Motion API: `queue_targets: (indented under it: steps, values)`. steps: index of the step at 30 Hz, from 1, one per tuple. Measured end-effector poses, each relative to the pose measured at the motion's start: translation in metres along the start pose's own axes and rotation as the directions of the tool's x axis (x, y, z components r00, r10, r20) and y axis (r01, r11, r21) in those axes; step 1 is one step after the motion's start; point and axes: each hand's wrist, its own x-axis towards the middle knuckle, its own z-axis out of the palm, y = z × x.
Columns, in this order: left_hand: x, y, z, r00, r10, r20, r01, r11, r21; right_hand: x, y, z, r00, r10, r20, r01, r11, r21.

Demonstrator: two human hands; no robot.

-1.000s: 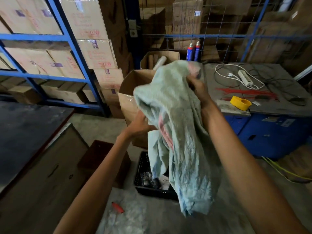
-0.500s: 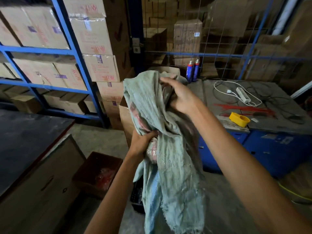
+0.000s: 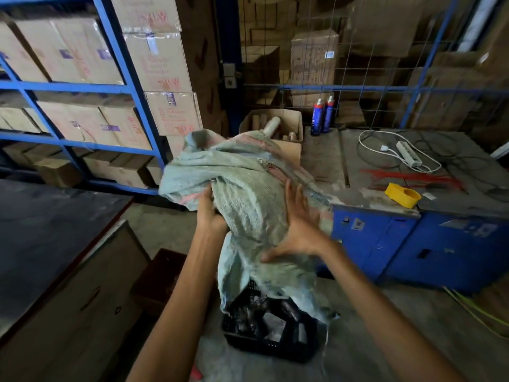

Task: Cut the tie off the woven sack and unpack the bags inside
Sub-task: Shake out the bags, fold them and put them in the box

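Observation:
The pale green woven sack (image 3: 248,194) with faded red print is bunched up in the air in front of me, limp and crumpled. My left hand (image 3: 210,213) grips its underside on the left. My right hand (image 3: 297,224) presses flat against its right side, fingers spread. The sack's loose end hangs down over a black plastic crate (image 3: 270,343) on the floor, which holds several dark and clear packets (image 3: 271,323).
A blue cabinet bench (image 3: 429,244) at right carries a yellow tape roll (image 3: 402,191), red ties (image 3: 413,176) and a white power strip (image 3: 409,153). Open cardboard boxes (image 3: 286,125) stand behind the sack. Blue racking (image 3: 132,89) with cartons is at left, a dark table (image 3: 41,232) nearer.
Both hands have gathered the hanging sack into a bundle. My right hand came off its top and now lies flat on its side. The view has dropped, showing the crate again.

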Motion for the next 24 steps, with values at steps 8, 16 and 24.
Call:
queue_targets:
  steps: [8,16,24]
  values:
    - [-0.024,-0.020,0.029,0.991,-0.107,0.080,0.112,0.993,-0.050,0.022,0.002,0.057,0.943,0.158,-0.294,0.104,0.698,0.709]
    - [0.008,0.010,-0.046,0.830,0.297,-0.472,0.176,0.664,0.727,0.016,0.009,0.021,0.874,0.157,-0.459,0.073,0.894,0.443]
    - [-0.001,0.008,-0.091,0.838,0.360,0.411,-0.321,-0.283,0.904,0.023,-0.040,-0.002,0.859,0.062,-0.508,0.260,0.802,0.537]
